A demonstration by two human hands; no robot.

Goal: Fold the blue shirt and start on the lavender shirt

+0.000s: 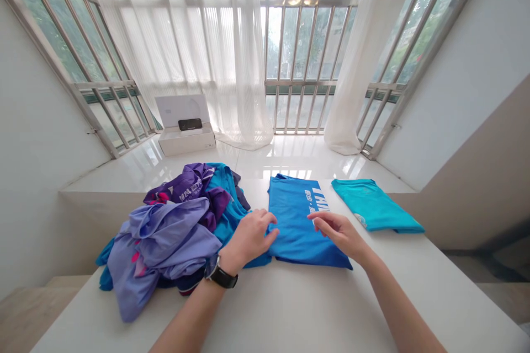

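Near the centre of the frame, a folded blue shirt [292,237] lay on the white surface [314,309]. The left hand [252,236] was at its left edge and the right hand [340,233] over its right part, each grip loosely open; whether either touched it was unclear.

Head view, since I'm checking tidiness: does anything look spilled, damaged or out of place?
No spill or damage shows. Only the crumpled clothes heap on the left looks untidy, whereas the blue garment and the teal garment to its right lie folded flat.
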